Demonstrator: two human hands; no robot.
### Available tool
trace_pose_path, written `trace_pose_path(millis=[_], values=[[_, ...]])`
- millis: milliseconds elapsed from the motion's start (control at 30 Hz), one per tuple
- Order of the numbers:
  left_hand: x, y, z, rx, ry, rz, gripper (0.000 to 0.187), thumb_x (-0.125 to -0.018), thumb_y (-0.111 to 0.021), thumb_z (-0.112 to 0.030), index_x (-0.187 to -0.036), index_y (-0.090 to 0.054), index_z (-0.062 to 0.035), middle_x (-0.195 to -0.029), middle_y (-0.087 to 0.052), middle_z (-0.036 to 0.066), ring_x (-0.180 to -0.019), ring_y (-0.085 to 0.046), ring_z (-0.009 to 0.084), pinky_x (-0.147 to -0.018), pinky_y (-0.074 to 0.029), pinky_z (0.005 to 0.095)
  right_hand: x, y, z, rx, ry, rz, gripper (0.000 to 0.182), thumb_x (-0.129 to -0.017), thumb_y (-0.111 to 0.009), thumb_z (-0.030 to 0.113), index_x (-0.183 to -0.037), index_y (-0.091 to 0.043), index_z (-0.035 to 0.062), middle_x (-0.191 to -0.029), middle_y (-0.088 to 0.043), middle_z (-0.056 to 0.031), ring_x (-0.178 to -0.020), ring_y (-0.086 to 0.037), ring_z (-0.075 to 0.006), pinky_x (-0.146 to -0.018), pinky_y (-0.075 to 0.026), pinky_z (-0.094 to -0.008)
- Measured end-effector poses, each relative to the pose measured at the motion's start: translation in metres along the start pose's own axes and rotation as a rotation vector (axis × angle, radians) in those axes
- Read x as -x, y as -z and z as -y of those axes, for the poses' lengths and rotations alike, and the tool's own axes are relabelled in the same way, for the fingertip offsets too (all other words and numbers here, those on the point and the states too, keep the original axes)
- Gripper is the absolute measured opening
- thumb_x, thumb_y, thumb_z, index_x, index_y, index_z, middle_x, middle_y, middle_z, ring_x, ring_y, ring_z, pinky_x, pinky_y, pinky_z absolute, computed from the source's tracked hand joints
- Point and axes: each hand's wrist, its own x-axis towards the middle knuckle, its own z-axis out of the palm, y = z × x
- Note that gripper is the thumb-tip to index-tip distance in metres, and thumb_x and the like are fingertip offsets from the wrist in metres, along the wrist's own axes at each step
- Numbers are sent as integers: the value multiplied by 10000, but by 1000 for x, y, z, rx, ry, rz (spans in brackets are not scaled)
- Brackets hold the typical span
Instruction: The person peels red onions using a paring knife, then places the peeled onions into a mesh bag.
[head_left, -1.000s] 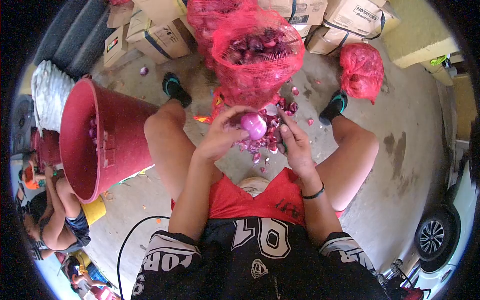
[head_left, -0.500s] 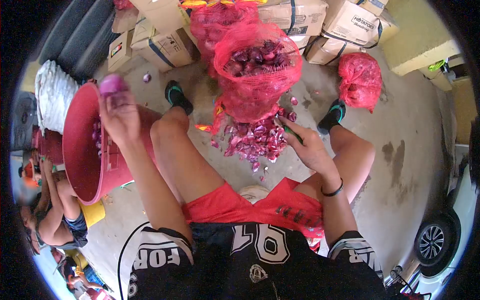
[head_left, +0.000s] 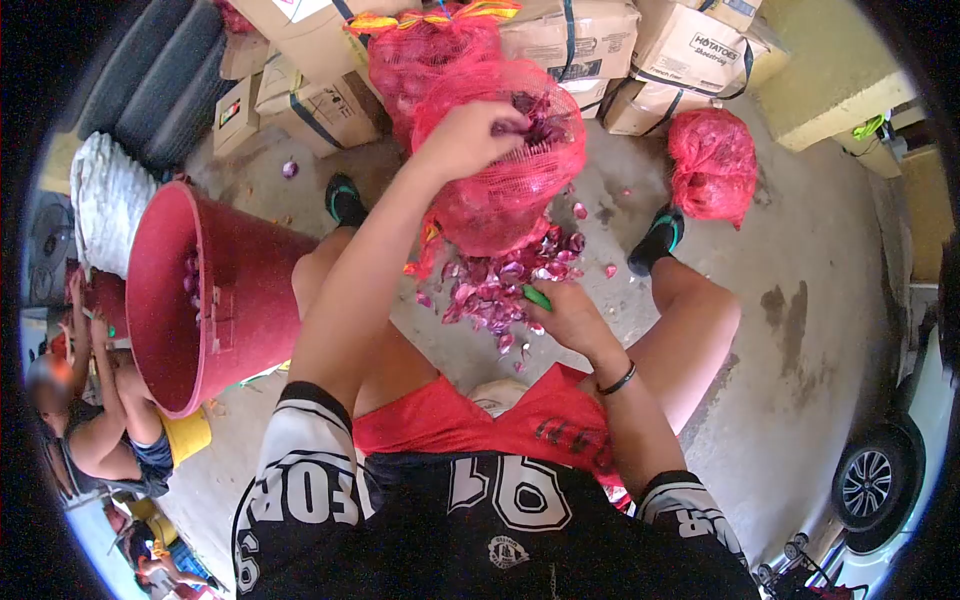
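Note:
A red mesh sack (head_left: 480, 215) stands in front of me, its mouth open on dark red onions (head_left: 540, 120). My left hand (head_left: 475, 140) is at that mouth, fingers bent round a red onion there; the fingertips are partly hidden. Lower down, my right hand (head_left: 575, 320) grips a knife by its green handle (head_left: 537, 297), and the blade cannot be made out. This hand is just beside a pile of purple onion skins (head_left: 490, 290) on the floor. To my left a big red tub (head_left: 250, 290) is tipped toward me with onions (head_left: 192, 280) inside.
Behind the sack are another full mesh sack (head_left: 440, 50) and stacked cardboard boxes (head_left: 570, 40). A tied red sack (head_left: 712, 165) sits right of my foot. Another person (head_left: 100, 420) sits beyond the tub. A car wheel (head_left: 868, 485) is at far right.
My left hand has moved from above the tub, where it held an onion, right to the sack's mouth. My right hand has shifted slightly left and down with the knife.

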Motion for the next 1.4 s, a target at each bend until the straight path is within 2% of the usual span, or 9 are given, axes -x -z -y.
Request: trace_pose_path(millis=[133,367,567,667,800,900,1133,1200,1400], values=[[-11,-33,14,-352,-58,251,354,-751,-699,-183,-1084,-665,-68,-1096,-649,164,-1044,-587,362,-959,-439,429,2,6,5,-14,-24,21,299,-864,-631,296,-1002,-611,31,-866,-629,-245,-816,-608,-423,-721,-475,-484],[-14,-40,-20,-577,78,529,450,-721,-690,-182,-1155,-610,-93,-1159,-621,151,-1099,-546,380,-962,-428,481,-1,0,-1,-71,55,-54,302,-847,-636,293,-999,-587,37,-867,-629,-245,-835,-609,-426,-729,-474,-490],[-1,-57,-1,-606,-3,388,557,-727,-692,-220,-1252,-527,-130,-1181,-606,160,-1104,-539,386,-991,-402,484,-5,-8,-5,-47,53,-34,297,-850,-626,289,-1005,-569,41,-858,-623,-244,-845,-603,-430,-733,-471,-499],[4,-47,1,-379,58,323,548,-722,-723,-192,-1227,-531,-102,-1162,-607,163,-1105,-558,340,-996,-411,434,-5,-8,-7,-75,3,2,344,-862,-621,308,-1083,-576,47,-905,-632,-253,-881,-609,-429,-757,-479,-485],[18,-15,3,156,70,-100,558,-702,-801,-132,-1185,-535,-39,-1127,-610,114,-1089,-567,195,-969,-425,312,2,2,8,-99,-21,-128,453,-903,-589,322,-1247,-541,31,-1110,-610,-269,-1032,-602,-401,-869,-479,-429],[37,23,-28,584,165,-267,583,-747,-775,-88,-1264,-514,-20,-1147,-611,63,-1082,-567,177,-958,-446,322,0,0,5,-184,88,-251,464,-940,-550,270,-1325,-495,16,-1222,-576,-263,-1116,-583,-376,-938,-458,-395],[136,-10,-55,1335,313,-269,553,-784,-665,64,-1302,-483,-2,-1224,-560,98,-1109,-564,180,-952,-483,320,19,13,57,-622,-66,-213,416,-964,-513,132,-1350,-467,-15,-1240,-599,-183,-1144,-561,-198,-981,-412,-318],[153,-27,-58,1617,436,-238,561,-791,-648,76,-1314,-462,2,-1251,-545,112,-1143,-550,193,-971,-475,334,24,4,60,-589,66,-306,428,-960,-520,125,-1352,-457,-33,-1242,-598,-178,-1141,-552,-183,-983,-410,-312],[168,-63,-49,1336,384,-308,584,-765,-677,94,-1296,-461,-21,-1229,-537,95,-1144,-538,190,-968,-473,338,26,-16,65,-682,83,-390,487,-948,-556,142,-1375,-419,-50,-1251,-591,-193,-1146,-552,-190,-986,-414,-320]])
